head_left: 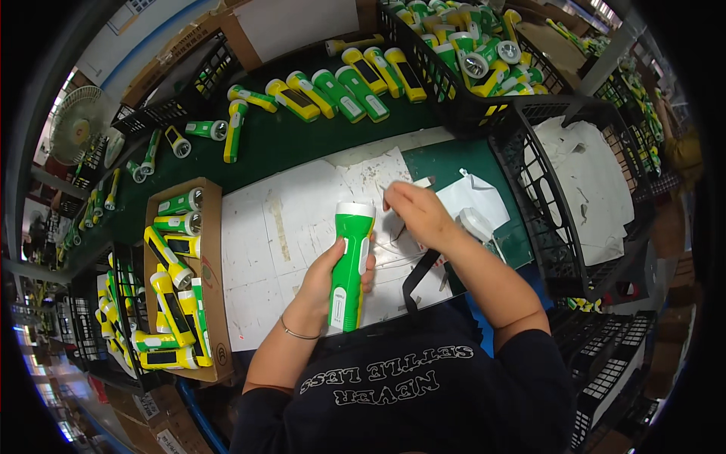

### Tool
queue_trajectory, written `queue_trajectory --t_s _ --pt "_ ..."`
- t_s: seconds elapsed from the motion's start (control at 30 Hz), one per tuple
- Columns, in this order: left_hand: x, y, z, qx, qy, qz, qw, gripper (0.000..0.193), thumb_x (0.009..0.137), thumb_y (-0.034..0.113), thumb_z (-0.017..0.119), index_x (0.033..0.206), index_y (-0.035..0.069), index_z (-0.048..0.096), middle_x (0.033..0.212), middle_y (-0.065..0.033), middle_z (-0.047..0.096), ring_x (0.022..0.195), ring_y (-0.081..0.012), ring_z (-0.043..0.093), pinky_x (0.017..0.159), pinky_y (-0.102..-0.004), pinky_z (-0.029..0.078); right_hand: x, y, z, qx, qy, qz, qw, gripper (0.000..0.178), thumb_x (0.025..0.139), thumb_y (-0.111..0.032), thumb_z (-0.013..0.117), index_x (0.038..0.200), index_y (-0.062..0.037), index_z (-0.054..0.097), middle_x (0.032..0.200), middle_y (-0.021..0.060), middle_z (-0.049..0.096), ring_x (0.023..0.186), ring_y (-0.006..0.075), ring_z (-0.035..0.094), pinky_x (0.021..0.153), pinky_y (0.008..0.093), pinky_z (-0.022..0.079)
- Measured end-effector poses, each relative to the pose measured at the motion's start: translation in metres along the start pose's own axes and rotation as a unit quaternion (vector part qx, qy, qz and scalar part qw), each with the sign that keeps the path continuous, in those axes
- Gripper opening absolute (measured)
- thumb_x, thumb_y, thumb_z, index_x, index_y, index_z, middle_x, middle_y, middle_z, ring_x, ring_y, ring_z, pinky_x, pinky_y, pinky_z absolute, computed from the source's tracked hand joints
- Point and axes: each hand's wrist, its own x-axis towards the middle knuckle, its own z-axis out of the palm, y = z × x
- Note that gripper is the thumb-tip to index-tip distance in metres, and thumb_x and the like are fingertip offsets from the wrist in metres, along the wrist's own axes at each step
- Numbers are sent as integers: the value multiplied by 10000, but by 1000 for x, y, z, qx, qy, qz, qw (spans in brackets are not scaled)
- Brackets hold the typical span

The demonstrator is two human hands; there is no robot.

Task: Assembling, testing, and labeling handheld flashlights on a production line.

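Note:
My left hand (321, 280) is wrapped round the body of a green and yellow flashlight (349, 265) with a white head. The flashlight stands almost straight up and down in view, its head pointing away from me. My right hand (420, 216) hovers just right of the flashlight's head, apart from it. Its fingers are curled into a pinch; whatever sits between them is too small to make out. A black strap (420, 276) hangs below that wrist. Under both hands lies a worn white work sheet (257, 242) on the green table.
Left of the sheet is a cardboard box (217, 303) of flashlights. A row of flashlights (325, 93) lines the far side. Black crates stand far right, one piled with flashlights (476, 53), another lined with white sheeting (590, 189). A white round-ended object (476, 224) lies beyond my right wrist.

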Motion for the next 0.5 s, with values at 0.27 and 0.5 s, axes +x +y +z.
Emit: queue_trajectory --t_s 0.27,0.5 --pt "6 3 1 20 69 37 997 407 949 429 387 1122 72 477 803 -62 554 652 -158 511 590 -292 441 -36 0 13 -52 -40 3 998 249 920 -212 439 817 -18 557 705 80 536 672 172 520 642 286 421" --pt "10 5 0 -2 66 55 996 403 937 429 420 1115 72 477 810 -70 551 659 -152 509 578 -278 438 -39 0 14 -119 -45 -46 991 223 890 -198 446 851 -18 572 767 150 582 756 324 569 676 381 450"
